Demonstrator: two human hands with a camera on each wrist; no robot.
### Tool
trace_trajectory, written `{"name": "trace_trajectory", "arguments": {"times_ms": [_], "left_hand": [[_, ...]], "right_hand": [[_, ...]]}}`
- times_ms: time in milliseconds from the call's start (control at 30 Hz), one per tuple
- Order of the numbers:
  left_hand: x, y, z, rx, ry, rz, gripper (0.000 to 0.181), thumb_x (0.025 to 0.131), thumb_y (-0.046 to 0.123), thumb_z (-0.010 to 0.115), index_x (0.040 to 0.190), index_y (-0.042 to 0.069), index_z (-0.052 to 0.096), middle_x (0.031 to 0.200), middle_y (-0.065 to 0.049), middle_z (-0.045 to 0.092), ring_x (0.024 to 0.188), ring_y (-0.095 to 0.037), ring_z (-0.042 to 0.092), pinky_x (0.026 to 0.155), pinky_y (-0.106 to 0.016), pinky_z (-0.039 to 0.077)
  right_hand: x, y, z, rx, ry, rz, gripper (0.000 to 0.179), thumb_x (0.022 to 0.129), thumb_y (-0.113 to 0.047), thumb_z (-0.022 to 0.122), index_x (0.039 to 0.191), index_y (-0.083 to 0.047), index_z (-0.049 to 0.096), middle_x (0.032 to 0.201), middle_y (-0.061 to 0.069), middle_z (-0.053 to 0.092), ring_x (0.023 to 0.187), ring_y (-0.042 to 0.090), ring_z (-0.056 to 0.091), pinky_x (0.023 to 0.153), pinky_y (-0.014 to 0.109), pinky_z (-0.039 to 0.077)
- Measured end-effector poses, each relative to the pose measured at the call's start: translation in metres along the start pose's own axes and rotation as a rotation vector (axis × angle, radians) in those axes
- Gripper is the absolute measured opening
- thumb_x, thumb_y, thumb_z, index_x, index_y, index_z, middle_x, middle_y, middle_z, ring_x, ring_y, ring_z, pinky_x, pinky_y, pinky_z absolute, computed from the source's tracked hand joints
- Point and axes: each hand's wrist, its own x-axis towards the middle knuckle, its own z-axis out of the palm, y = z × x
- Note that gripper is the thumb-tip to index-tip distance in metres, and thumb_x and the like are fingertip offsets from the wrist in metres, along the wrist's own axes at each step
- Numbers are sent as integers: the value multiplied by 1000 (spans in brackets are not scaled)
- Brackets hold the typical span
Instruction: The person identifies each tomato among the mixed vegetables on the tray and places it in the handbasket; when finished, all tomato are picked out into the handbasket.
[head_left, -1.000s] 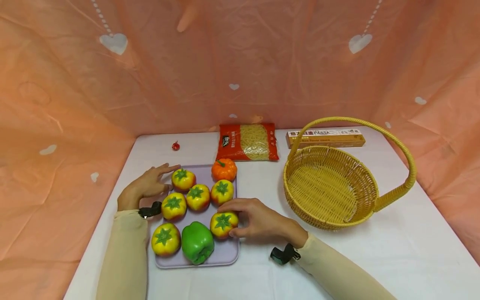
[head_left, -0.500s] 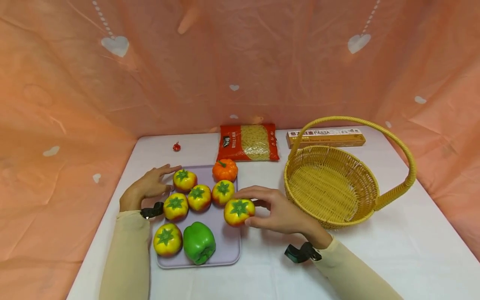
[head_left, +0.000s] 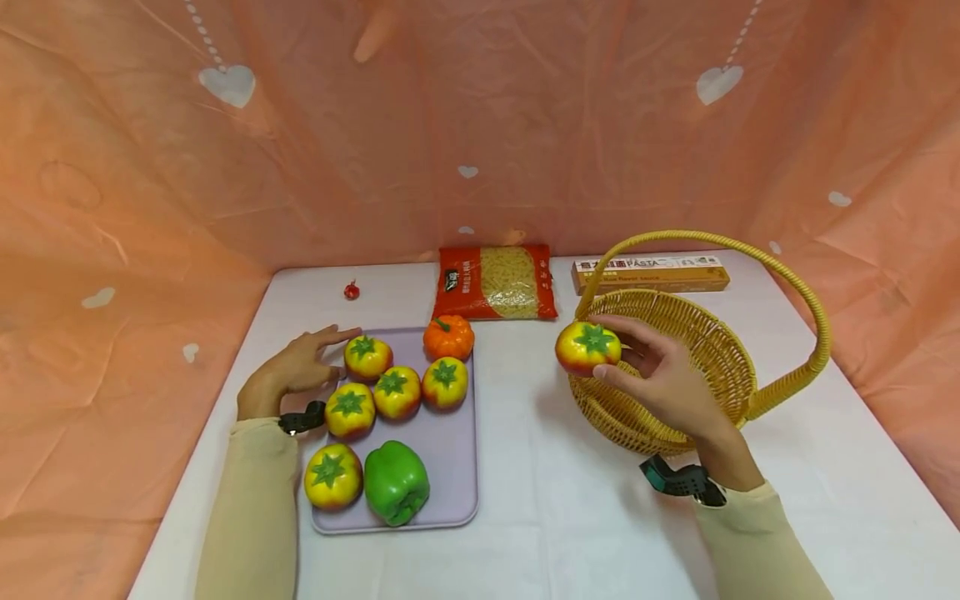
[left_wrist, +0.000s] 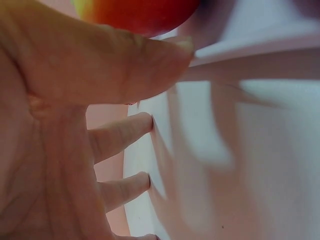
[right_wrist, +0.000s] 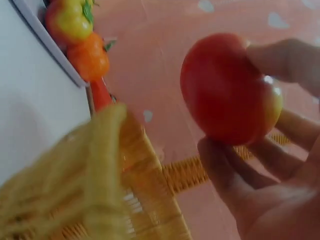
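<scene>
My right hand (head_left: 667, 387) pinches a yellow-red tomato (head_left: 588, 350) with a green star-shaped top between thumb and fingers. It holds the tomato over the left rim of a yellow wicker basket (head_left: 600, 412), inside the basket's tall handle. In the right wrist view the tomato's red underside (right_wrist: 225, 95) faces the camera. On the left, a lilac tray (head_left: 453, 467) bears several more tomatoes (head_left: 397, 393), a green bell pepper (head_left: 396, 483) and a small orange pumpkin (head_left: 448, 337). My left hand (head_left: 296, 367) lies at the tray's left edge, fingers extended, thumb (left_wrist: 165, 62) by the rim.
Behind the tray lies a red bag of pasta (head_left: 495, 283). A long pasta box (head_left: 652, 275) sits behind the basket. A tiny red item (head_left: 352, 290) lies at the back left. A pink curtain (head_left: 480, 125) hangs behind the white table (head_left: 517, 517).
My right hand has lifted the tomato from the tray's right side and carried it right and away to the basket's rim. The left hand stays at the tray's edge.
</scene>
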Motion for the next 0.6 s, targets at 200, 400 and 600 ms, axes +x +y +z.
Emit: {"name": "trace_trajectory", "arguments": {"times_ms": [200, 400, 600], "left_hand": [[-1, -2, -1, -1, -2, 7, 76, 96, 15, 67, 169, 19, 44, 178, -32, 21, 160, -67, 12, 124, -86, 13], [0, -2, 1, -4, 3, 11, 76, 96, 14, 67, 169, 19, 44, 178, -32, 22, 161, -65, 15, 125, -85, 15], [2, -3, 1, 13, 13, 17, 75, 97, 16, 68, 169, 18, 45, 177, -32, 24, 160, -65, 18, 125, -84, 18]], "right_hand": [[3, 6, -9, -94, 82, 160, 55, 99, -8, 79, 152, -7, 63, 149, 19, 63, 123, 14, 69, 100, 12, 55], [5, 17, -14, -205, 101, 280, 58, 101, -16, 80, 155, -7, 62, 152, 25, 61, 130, 43, 68, 93, 10, 56], [7, 26, -11, -373, 93, 305, 58, 97, -16, 84, 150, -2, 64, 144, 30, 66, 124, 48, 72, 102, 48, 64]]}}
